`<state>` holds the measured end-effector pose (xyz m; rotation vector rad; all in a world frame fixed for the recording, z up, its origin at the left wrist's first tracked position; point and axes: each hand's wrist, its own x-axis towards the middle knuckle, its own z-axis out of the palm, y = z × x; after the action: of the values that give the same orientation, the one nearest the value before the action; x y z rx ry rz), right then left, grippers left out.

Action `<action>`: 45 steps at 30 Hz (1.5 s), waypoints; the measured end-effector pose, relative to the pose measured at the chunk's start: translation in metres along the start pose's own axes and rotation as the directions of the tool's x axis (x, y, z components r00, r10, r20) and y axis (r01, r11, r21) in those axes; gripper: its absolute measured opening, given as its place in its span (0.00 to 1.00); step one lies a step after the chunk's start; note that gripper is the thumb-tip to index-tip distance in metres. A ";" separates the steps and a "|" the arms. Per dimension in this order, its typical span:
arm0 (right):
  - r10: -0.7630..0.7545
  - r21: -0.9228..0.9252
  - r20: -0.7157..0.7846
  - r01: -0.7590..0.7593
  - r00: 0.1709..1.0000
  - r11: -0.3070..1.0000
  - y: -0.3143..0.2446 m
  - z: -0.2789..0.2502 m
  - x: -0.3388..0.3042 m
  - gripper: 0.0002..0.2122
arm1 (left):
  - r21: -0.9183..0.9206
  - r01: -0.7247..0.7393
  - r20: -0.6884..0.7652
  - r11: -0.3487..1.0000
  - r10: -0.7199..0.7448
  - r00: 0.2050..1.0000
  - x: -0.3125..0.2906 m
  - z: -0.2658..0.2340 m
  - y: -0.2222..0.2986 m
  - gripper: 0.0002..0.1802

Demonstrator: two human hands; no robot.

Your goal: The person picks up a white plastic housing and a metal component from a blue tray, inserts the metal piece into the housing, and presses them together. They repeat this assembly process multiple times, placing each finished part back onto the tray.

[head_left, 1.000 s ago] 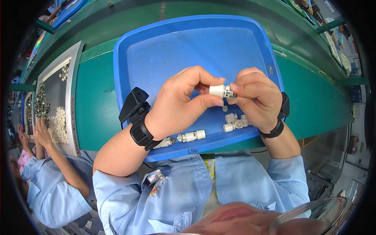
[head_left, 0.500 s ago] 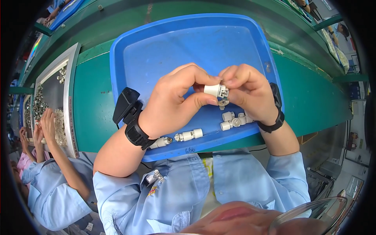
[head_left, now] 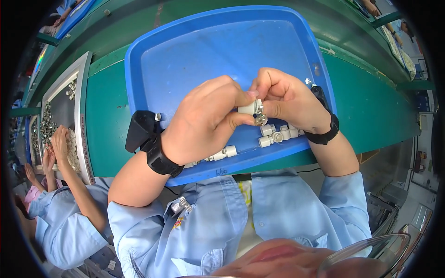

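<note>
Between thumb and fingers, my left hand (head_left: pixel 208 109) pinches a short white cylindrical fitting (head_left: pixel 247 109) with a metal end facing right. My right hand (head_left: pixel 289 99) is closed at that end, its thumb against the metal and its fingertips curled above; the exact contact is partly hidden. A small shiny metal piece (head_left: pixel 261 120) sticks out below the fitting. Both hands are over a large blue tray (head_left: pixel 218 11). Similar white fittings (head_left: pixel 277 136) lie together below my right hand, and more white fittings (head_left: pixel 222 154) lie below my left, partly covered by my wrist.
The tray stands on a green bench (head_left: pixel 109 111). To the left, a metal-framed box (head_left: pixel 82 120) holds many small metal and white parts, with a co-worker's hand (head_left: pixel 59 143) reaching into it. Small pieces (head_left: pixel 158 116) lie in the tray near my left wrist.
The fitting has turned in my fingers, its metal end now less exposed. My right fingers have lifted slightly and shifted left. The view has shifted a little, so the tray appears higher.
</note>
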<state>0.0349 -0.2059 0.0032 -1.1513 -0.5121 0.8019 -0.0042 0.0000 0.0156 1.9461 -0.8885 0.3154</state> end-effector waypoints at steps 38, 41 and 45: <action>0.038 -0.331 0.138 0.010 0.990 0.943 0.002 0.004 -0.004 0.17 | 0.187 -0.178 0.025 0.966 0.177 0.984 -0.007 0.010 0.003 0.13; 0.043 -0.230 0.144 -0.009 0.989 0.973 -0.003 0.006 -0.003 0.16 | 0.130 -0.156 -0.031 0.979 0.161 0.986 -0.002 0.010 0.010 0.13; 0.023 -0.224 0.015 -0.019 1.000 0.974 -0.007 0.011 -0.001 0.14 | -0.037 0.016 -0.122 0.999 -0.021 0.992 -0.003 0.009 0.002 0.13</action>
<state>0.0286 -0.2011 0.0139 -1.3602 -0.6169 0.7872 -0.0085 -0.0070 0.0104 1.8798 -0.7908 0.4005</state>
